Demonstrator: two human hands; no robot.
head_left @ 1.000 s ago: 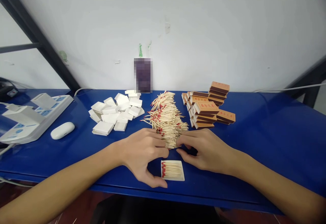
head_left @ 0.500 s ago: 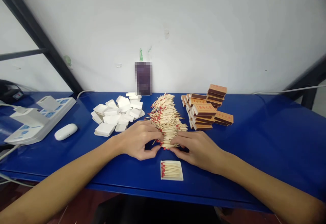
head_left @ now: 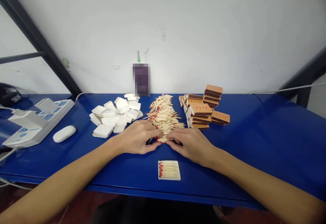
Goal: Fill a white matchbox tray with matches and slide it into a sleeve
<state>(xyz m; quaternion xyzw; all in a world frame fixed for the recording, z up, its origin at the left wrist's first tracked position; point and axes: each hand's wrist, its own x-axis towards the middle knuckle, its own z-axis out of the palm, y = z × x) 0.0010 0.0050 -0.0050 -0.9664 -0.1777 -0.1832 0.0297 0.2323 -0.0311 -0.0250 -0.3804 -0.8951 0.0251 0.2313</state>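
A heap of red-tipped matches (head_left: 164, 115) lies in the middle of the blue table (head_left: 254, 142). My left hand (head_left: 139, 138) and my right hand (head_left: 189, 144) meet at the heap's near end, fingers pinched together on a small bunch of matches between them. A white tray (head_left: 169, 170) partly filled with matches sits near the table's front edge, just below my hands and apart from them.
Several empty white trays (head_left: 114, 115) are piled left of the heap. Brown matchbox sleeves (head_left: 203, 110) are stacked to its right. A white earbud case (head_left: 64, 133) and a power strip (head_left: 33, 122) with plugs lie at far left. A blurred dark object (head_left: 141, 79) leans against the wall.
My left hand left the filled tray and moved up to the match heap. Both hands closed in on the heap's near end and pinched matches there.
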